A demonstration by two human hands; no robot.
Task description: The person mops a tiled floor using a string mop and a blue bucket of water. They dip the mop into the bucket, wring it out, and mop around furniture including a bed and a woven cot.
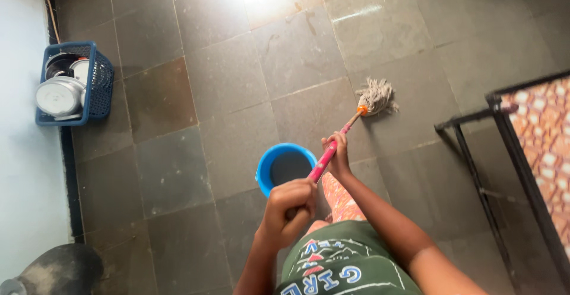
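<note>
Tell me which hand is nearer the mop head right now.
Right. The right hand grips the pink handle partway down, closer to the mop head. The left hand holds the handle's top end near the body, beside the blue bucket, farther from it.

A home: stone-tile floor [225, 81], bed frame [504, 170] (patterned mattress [543, 134]), utensil basket [98, 87].

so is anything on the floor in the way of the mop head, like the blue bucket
Nothing visible blocks it. The mop head rests on bare tile floor. The blue bucket sits behind it, close to the person, under the pink handle gripped by the left hand and right hand. The metal cot frame stands to the right, apart.
</note>
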